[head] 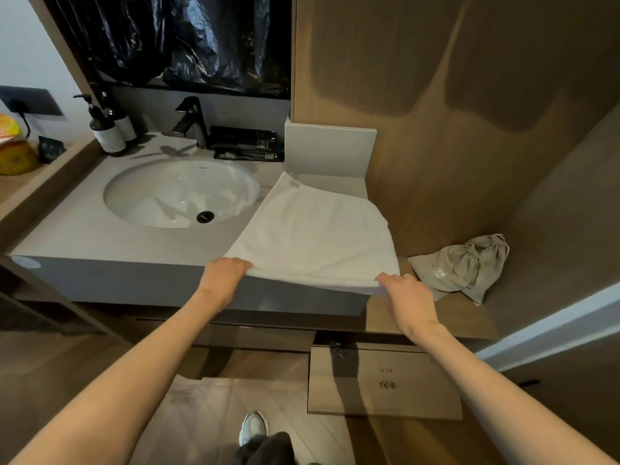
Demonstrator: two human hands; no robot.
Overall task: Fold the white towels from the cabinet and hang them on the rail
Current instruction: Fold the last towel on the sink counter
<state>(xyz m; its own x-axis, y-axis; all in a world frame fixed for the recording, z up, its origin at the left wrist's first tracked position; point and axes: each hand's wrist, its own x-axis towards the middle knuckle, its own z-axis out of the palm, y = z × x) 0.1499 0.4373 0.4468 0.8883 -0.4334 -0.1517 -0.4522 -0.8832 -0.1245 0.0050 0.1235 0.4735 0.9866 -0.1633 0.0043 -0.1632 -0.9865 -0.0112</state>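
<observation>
At the far left, one yellow package (13, 152) was cut off by the frame edge; its print could not be read. Two dark pump bottles (108, 130) stood at the rear left of the desk (100, 236), each bearing a pale label with no legible text. One dark faucet (191, 120) stood behind one oval sink (181, 193). Black sachets (246, 144) lay just beside the faucet; their small white print was too fine to make out, and their number could not be counted.

One white towel (315, 233) lay flat on the right part of the desk, beside the sink, with its near edge at the front lip. A small tag (294, 184) at its far corner was unreadable. The left hand (223, 276) gripped the near left corner, fingers curled over the hem. The right hand (407, 297) pinched the near right corner, with fingers curled on the hem.

To the right, one grey drawstring bag (463, 266) lay on a wooden shelf (446, 317); its printed mark was blurred. Below, one brown paper bag (385, 384) carried handwriting resembling "100".
</observation>
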